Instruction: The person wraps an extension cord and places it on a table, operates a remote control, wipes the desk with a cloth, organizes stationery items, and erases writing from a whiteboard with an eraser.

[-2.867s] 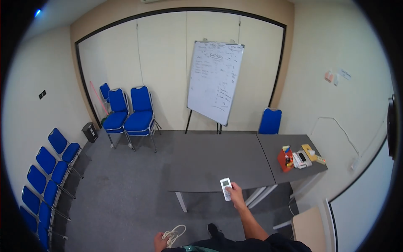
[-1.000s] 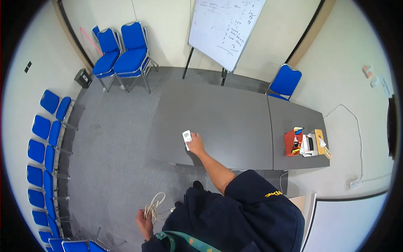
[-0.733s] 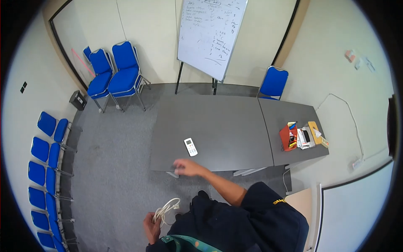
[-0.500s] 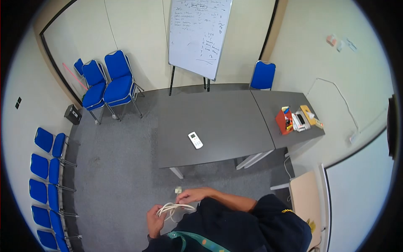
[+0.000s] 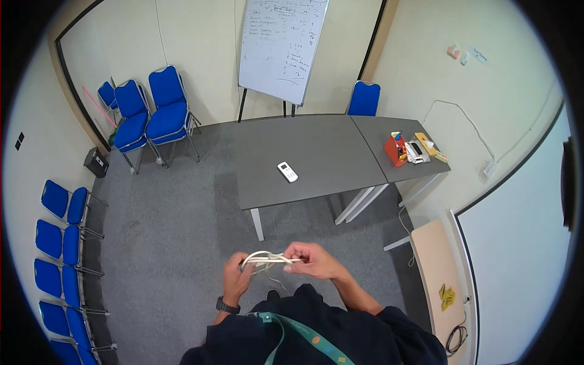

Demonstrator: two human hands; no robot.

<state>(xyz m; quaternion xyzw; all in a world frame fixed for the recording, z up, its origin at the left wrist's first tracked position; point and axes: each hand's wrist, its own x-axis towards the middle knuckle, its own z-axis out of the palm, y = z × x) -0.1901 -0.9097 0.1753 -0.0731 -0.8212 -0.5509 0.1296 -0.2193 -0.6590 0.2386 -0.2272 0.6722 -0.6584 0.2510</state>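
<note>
A looped white cable (image 5: 263, 259) is stretched between my two hands, in front of my body. My left hand (image 5: 236, 277), with a dark watch on the wrist, grips the loops at their left end. The fingers of my right hand (image 5: 313, 261) are closed on the right end of the loops. A loose strand hangs below, over the floor. The white remote control (image 5: 287, 172) lies on the grey table (image 5: 322, 149), beyond my hands and untouched.
A red box (image 5: 395, 150) with pens and other items stands on the right-hand table. Blue chairs (image 5: 168, 120) stand at the back and along the left wall. A whiteboard (image 5: 280, 52) is behind the table. A beige table (image 5: 435, 258) holds a black cable.
My right hand set the remote down on the table, let it go and came back to take hold of the white cable. My left hand has risen with the cable.
</note>
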